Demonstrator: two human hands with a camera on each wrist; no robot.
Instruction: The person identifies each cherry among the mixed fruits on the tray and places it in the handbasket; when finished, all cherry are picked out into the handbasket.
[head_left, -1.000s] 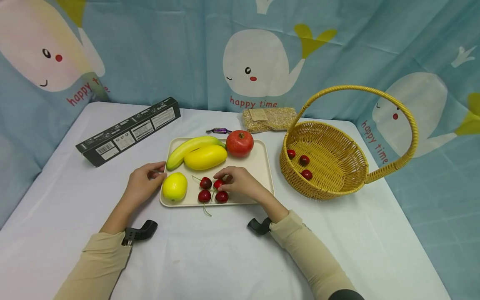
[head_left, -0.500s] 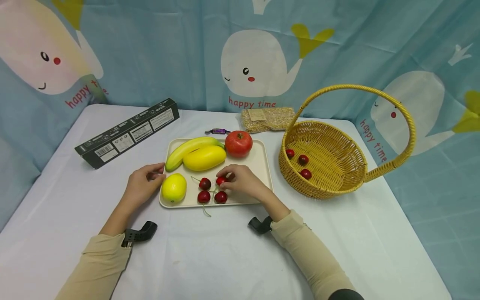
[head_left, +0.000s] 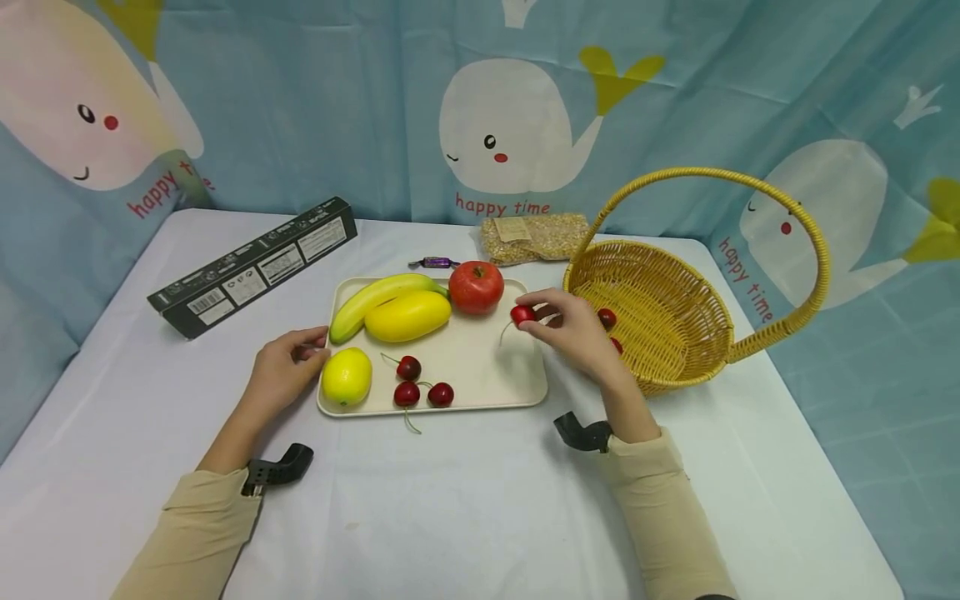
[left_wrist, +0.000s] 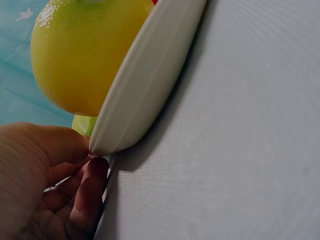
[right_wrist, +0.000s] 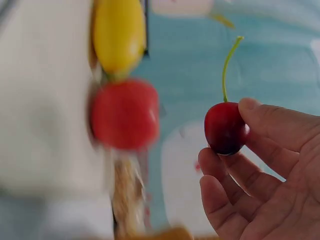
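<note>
My right hand (head_left: 573, 333) pinches a red cherry (right_wrist: 225, 128) by its body, stem free, above the right side of the cream tray (head_left: 480, 392). Three more cherries (head_left: 407, 367) with stems lie at the tray's front middle. With thumb and fingertips my left hand (head_left: 283, 371) grips the tray's left rim (left_wrist: 117, 107), beside the lemon (head_left: 347, 377). Behind the lemon rest a green-yellow banana (head_left: 375, 300) and a yellow mango-shaped fruit (head_left: 408, 317). A red pomegranate-like fruit (head_left: 476, 287) sits at the back right of the tray.
A yellow wicker basket (head_left: 652, 379) with a tall handle stands right of the tray; cherries (head_left: 607, 318) lie inside, partly hidden by my right hand. Behind the tray are a bag of grains (head_left: 551, 237) and a purple-wrapped candy (head_left: 435, 262). A long dark box (head_left: 255, 267) lies back left.
My right hand has lifted one cherry from the group and carried it right, toward the basket. The left hand stays at the tray's rim.
</note>
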